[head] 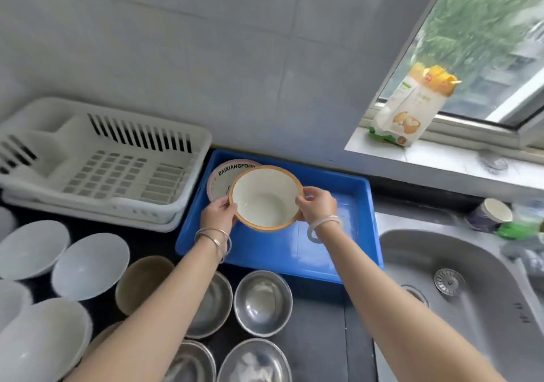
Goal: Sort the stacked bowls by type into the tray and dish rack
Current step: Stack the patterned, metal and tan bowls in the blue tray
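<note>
Over the blue tray point(338, 252), a little toward its far left, the person holds an orange-rimmed bowl point(266, 197) between 2 hands. The left hand point(217, 215) grips the rim at 9 o'clock and the right hand point(318, 206) pinches it at 3 o'clock. Neither hand is the nearer, because the bowl sits squarely between them. It is round (so it has no long axis to speak of), mouth up and tipped slightly toward the person. Whether its foot touches the tray floor or hangs above it cannot be told.

At 11 o'clock from the held bowl, in the tray's far left corner, lies a lettered bowl point(226, 175), its near edge hidden behind the orange rim. The coming move probably turns on that overlap. If the 2 are judged the same type, the held bowl would travel toward 11 o'clock to nest. If not, the tray floor toward 4 o'clock looks the likelier spot.

A white dish rack point(103, 161) stands at 9 o'clock of the tray. On the counter point(318, 337), at 6 to 8 o'clock, sit steel bowls point(263, 302), white bowls point(89, 264) and 1 brown bowl point(141, 281).
</note>
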### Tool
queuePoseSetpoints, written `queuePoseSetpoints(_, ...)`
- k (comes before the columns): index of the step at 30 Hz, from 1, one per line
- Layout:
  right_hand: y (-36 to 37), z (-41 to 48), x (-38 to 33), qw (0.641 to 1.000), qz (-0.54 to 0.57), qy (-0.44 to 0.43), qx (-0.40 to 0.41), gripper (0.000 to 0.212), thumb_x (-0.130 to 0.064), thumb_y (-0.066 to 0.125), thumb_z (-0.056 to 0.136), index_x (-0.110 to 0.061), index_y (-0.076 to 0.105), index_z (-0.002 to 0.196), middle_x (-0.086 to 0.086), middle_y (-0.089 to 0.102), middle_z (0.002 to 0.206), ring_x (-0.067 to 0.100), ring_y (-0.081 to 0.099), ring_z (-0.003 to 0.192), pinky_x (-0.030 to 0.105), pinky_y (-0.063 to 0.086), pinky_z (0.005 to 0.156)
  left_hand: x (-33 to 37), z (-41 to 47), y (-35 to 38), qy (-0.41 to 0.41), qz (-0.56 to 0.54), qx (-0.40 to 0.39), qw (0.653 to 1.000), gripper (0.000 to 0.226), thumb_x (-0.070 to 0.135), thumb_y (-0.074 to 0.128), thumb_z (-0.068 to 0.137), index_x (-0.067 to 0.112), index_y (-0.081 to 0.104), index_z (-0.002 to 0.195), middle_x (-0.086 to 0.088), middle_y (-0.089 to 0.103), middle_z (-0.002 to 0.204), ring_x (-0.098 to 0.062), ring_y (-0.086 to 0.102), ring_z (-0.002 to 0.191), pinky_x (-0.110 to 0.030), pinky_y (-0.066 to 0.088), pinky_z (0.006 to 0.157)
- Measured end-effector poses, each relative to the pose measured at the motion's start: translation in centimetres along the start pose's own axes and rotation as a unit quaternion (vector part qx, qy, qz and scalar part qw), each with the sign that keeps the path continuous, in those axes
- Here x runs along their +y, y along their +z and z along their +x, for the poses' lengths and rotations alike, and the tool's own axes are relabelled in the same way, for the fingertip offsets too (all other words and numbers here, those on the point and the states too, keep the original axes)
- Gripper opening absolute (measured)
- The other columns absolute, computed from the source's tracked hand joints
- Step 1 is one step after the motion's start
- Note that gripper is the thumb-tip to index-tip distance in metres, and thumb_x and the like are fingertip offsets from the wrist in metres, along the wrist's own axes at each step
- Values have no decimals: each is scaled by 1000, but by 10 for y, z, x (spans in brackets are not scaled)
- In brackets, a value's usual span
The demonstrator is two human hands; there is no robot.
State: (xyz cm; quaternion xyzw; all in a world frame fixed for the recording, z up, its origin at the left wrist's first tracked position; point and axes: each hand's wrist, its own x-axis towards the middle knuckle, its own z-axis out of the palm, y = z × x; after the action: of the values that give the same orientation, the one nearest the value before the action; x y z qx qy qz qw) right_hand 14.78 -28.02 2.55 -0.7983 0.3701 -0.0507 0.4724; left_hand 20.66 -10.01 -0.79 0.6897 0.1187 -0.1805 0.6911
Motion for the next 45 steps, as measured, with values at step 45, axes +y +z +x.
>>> queuePoseSetpoints(45,46,17,-1,996,13,-65,-57,32,-24,48,93,-18,54,124,-1,61,125,10,53,99,24,40,83,-17,3,-23,21,147,51,988,41,7,51,89,10,51,130,-6,57,131,-24,53,120,-28,42,96)
